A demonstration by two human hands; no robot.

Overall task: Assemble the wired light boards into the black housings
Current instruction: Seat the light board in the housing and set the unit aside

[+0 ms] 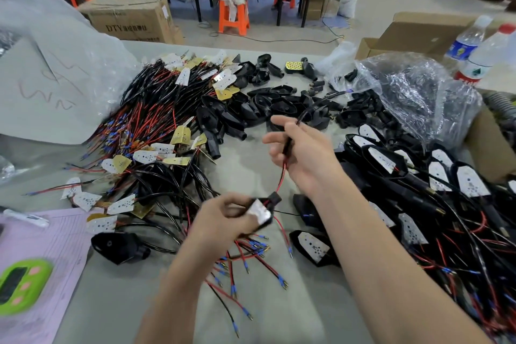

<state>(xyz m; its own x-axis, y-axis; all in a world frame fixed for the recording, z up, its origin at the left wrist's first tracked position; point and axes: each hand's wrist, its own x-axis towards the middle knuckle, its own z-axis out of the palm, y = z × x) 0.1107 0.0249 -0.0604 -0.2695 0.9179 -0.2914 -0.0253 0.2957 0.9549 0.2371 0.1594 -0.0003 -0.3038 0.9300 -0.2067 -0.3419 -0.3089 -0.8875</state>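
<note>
My left hand (pixel 223 216) grips a black housing (pixel 269 204) with a white light board (pixel 261 213) seated in it, low in the middle of the table. Red and black wires (pixel 280 177) run up from the housing to my right hand (pixel 300 153), which pinches the black cable above it. A heap of loose wired light boards (pixel 145 131) lies to the left. Empty black housings (pixel 251 109) are scattered behind my hands. Assembled housings with boards (pixel 435 176) are piled on the right. One empty housing (pixel 120 246) lies near the left.
A clear plastic bag (pixel 413 92) with more housings sits at the back right, beside two bottles (pixel 480 50) and cardboard boxes. A pink sheet (pixel 53 243) and a green device (pixel 22 285) lie at the front left. Loose wire ends (pixel 245 265) lie under my hands.
</note>
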